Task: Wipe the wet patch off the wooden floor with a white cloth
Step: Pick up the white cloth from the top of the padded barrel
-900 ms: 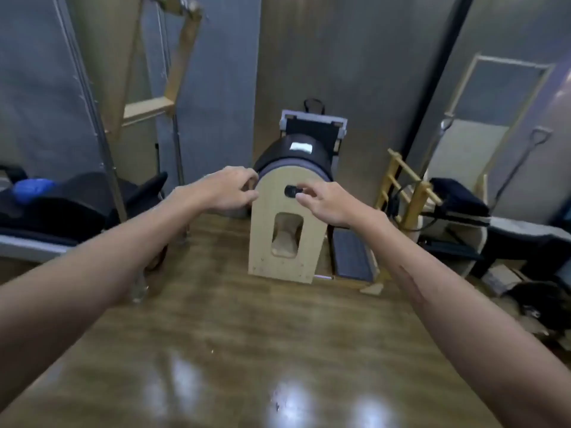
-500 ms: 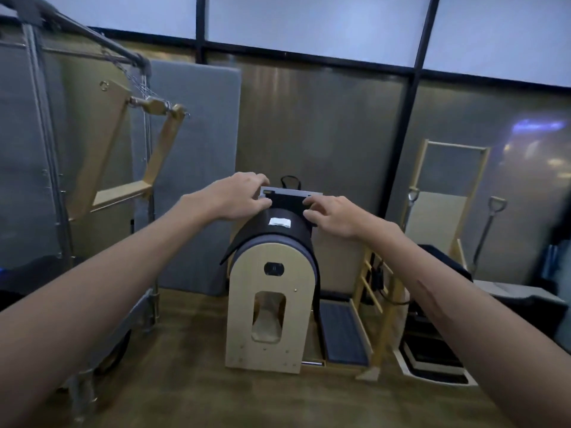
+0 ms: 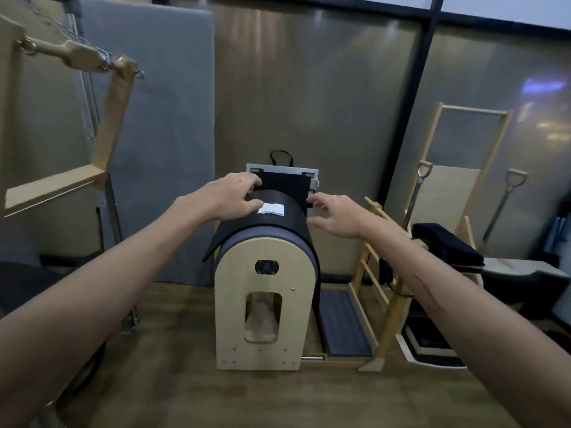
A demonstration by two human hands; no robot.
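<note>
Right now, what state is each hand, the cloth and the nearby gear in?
white cloth: folded, lying on top of the barrel, not yet lifted.
left hand: open, fingertips beside the cloth.
right hand: open, empty, fingers spread.
padded barrel: upright on the floor.
wooden floor: no wet patch discernible.

Dim, soft-focus room — glare on wall panels (edges bowed by wide-angle)

barrel blocks centre, bare floor left
</note>
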